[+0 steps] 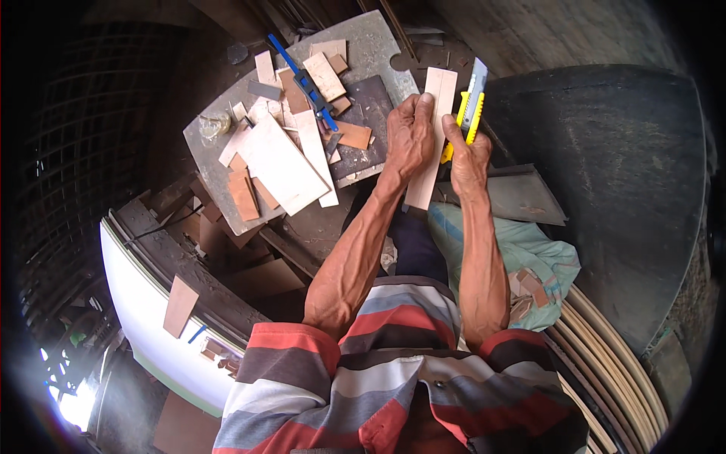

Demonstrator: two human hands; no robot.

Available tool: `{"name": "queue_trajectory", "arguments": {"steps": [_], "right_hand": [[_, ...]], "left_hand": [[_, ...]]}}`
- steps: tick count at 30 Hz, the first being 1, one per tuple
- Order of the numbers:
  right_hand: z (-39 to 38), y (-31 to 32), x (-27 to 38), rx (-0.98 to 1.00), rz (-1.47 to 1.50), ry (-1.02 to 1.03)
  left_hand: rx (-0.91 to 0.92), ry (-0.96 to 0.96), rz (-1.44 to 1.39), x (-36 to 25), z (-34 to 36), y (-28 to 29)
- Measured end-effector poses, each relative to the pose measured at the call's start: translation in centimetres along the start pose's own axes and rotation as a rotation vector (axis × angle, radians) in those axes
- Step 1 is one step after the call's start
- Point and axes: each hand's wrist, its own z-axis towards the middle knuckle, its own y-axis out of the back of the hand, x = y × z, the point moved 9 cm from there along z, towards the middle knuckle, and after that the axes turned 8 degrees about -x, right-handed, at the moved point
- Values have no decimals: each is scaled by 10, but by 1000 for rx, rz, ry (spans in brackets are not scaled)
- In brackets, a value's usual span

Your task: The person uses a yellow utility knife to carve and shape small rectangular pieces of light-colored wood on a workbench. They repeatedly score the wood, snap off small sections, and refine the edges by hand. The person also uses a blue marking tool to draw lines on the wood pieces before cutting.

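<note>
My left hand [411,135] is closed round a narrow, pale wooden strip [440,94], its thumb pressed on the face of the wood. The strip stands out in front of my body, above my lap. Close along its right edge, my right hand [467,155] grips a yellow utility knife [473,112]. The knife's wide blade [479,76] is slid out and points away from me. My right thumb lies near the strip's edge; whether it touches the wood I cannot tell.
Left of my hands, a worn grey table [215,170] bears a blue clamp [302,79], a large pale board [280,163], several small wood pieces and a clear container [215,125]. A greenish sack [544,250] with offcuts lies right of my legs. A dark panel [605,174] leans at the right.
</note>
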Motion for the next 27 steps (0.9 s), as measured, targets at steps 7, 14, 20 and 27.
{"name": "queue_trajectory", "arguments": {"steps": [7, 14, 20, 27], "right_hand": [[-17, -29, 42, 86, 265, -4], [-25, -46, 65, 36, 236, 12], [-22, -50, 86, -32, 27, 195], [-37, -55, 138, 124, -97, 433]], "left_hand": [[-34, -7, -188, -52, -7, 21], [-82, -12, -321, -64, -5, 34], [-55, -207, -58, -72, -11, 46], [-20, -276, -218, -121, -17, 67]]}}
